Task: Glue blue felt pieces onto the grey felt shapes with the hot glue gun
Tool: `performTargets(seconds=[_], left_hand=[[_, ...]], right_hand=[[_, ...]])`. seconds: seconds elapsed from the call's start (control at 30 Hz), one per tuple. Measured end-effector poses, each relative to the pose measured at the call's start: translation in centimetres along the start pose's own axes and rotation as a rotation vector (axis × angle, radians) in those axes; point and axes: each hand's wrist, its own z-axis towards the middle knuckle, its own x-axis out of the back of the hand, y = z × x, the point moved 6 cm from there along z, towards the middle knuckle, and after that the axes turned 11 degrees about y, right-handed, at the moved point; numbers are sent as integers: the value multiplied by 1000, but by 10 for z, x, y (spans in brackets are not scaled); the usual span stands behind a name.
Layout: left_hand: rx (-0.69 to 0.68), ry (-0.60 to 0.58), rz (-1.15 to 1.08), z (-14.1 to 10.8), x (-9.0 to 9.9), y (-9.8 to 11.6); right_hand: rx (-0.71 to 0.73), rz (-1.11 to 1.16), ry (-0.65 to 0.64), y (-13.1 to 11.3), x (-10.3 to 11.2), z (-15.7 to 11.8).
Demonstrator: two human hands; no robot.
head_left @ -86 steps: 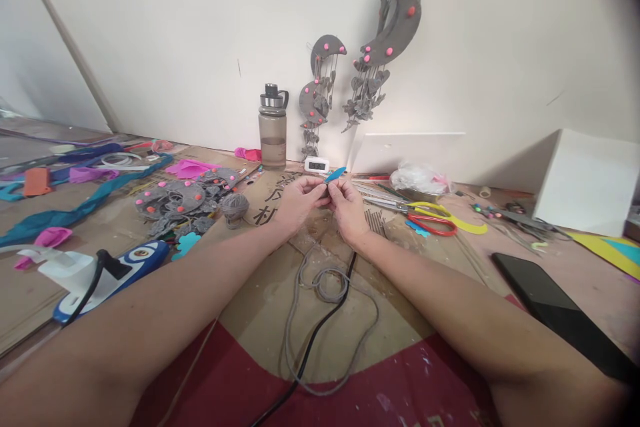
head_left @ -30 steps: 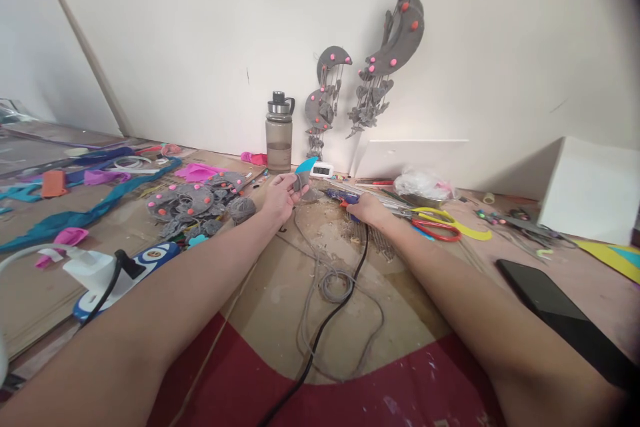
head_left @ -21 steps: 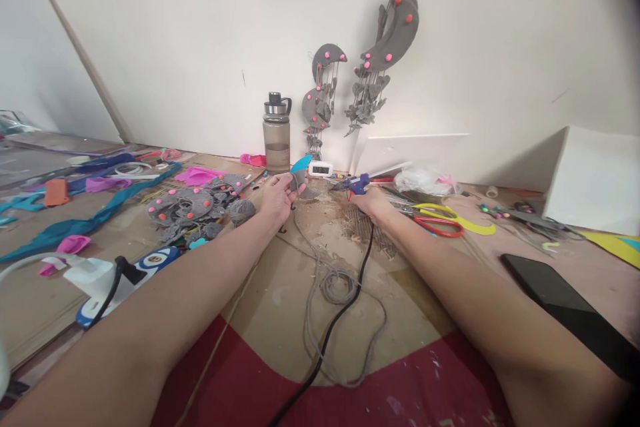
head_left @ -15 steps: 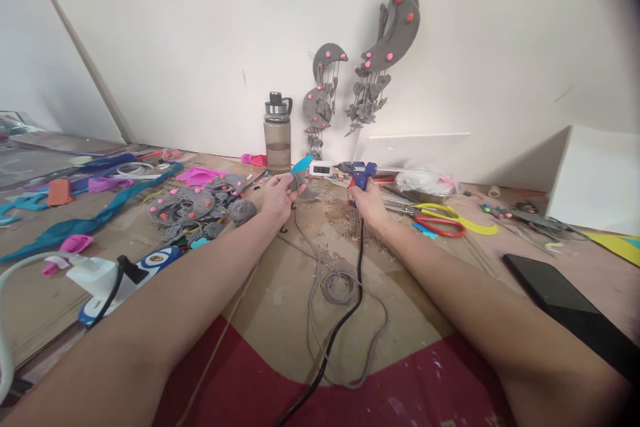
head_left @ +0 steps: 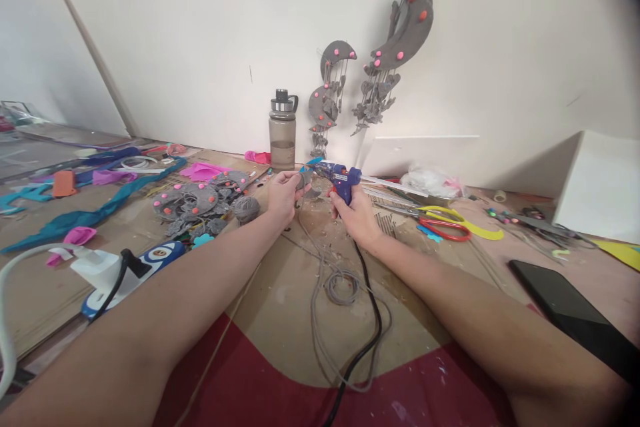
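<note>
My left hand (head_left: 284, 197) pinches a small grey felt piece (head_left: 305, 180) with a blue piece (head_left: 314, 162) behind its top edge. Around the handle of a blue glue gun (head_left: 345, 177) my right hand (head_left: 356, 215) is closed. The gun's nozzle points left, close to the felt piece; whether they touch cannot be made out. Grey yarn (head_left: 343, 285) runs down from my left hand and lies in loops on the cardboard. A ball of grey yarn (head_left: 245, 209) is beside my left wrist. The gun's black cord (head_left: 373, 340) trails toward me.
A bottle (head_left: 283, 137) stands by the white wall, where grey crescent ornaments (head_left: 407, 30) hang. Right of my right hand lie scissors (head_left: 445, 227) and a phone (head_left: 555, 290). On the left are felt scraps (head_left: 105, 210) and a power strip (head_left: 160, 255).
My right hand has brought the glue gun left, its nozzle now close to the felt piece in my left hand. The black cord has shifted, and the view has moved slightly.
</note>
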Motion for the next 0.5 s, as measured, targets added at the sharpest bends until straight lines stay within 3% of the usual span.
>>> performTargets(seconds=[0.23, 0.4, 0.5], left_hand=[[7, 16, -15, -1, 0, 1], [21, 75, -58, 3, 6, 1], [11, 128, -77, 5, 10, 1]], right_hand=[[-15, -11, -3, 8, 0, 1], [-224, 197, 28, 23, -2, 7], [-348, 128, 46, 38, 2, 13]])
